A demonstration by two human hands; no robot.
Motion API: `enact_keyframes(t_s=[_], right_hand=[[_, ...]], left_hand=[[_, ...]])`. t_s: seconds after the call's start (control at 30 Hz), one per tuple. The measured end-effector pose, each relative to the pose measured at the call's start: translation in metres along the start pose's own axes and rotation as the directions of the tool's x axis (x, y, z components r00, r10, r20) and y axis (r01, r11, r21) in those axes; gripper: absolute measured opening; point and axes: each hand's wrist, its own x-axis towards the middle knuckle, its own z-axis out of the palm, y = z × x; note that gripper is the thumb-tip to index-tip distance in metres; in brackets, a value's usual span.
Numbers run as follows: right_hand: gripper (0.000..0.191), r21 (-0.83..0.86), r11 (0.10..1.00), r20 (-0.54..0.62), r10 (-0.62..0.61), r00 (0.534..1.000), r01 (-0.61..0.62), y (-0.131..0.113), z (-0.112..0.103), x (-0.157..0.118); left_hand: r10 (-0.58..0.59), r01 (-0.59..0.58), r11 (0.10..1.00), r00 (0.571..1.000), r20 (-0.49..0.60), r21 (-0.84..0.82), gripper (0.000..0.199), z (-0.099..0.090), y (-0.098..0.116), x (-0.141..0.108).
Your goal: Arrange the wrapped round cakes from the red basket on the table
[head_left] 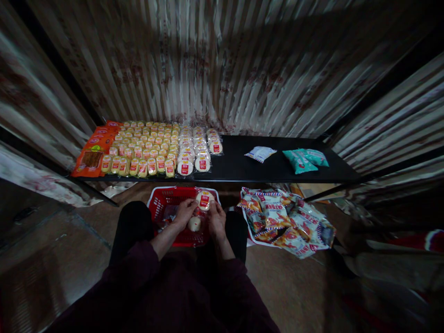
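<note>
The printing on the red-labelled round wrapped cakes, upper left, is too small to read; the hands hide much of the red plastic basket.

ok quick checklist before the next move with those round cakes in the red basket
1. Left hand on a pack: ok, it rests on the clear pack of round cakes over the red basket.
2. Right hand on the same pack: ok, at its right edge.
3. Firm grip: cannot tell, the fingers are too small and dark to read.
4. More stock in the basket: ok, a loose round cake lies below the hands.
5. Free space on the black shelf: ok, bare right of the round cake rows.
6. Snack bags out of the way: ok, on the floor right of the basket.
</note>
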Motion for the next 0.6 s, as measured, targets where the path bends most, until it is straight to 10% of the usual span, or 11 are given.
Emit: enact_keyframes(t_s=[0.47, 0.6], right_hand=[[0.048, -0.009, 1.0, 0.041, 0.0, 0.999, 0.0, 0.005, -0.007, 0.001], [0.052, -0.082, 0.996, 0.029, -0.034, 0.999, 0.037, 0.005, -0.006, -0.001]], left_hand=[[0.007, -0.005, 0.996, 1.0, -0.026, 0.085, 0.008, 0.002, -0.009, 0.007], [0.19, -0.156, 0.962, 0.972, -0.141, 0.222, 0.009, 0.0, -0.004, 0.001]])
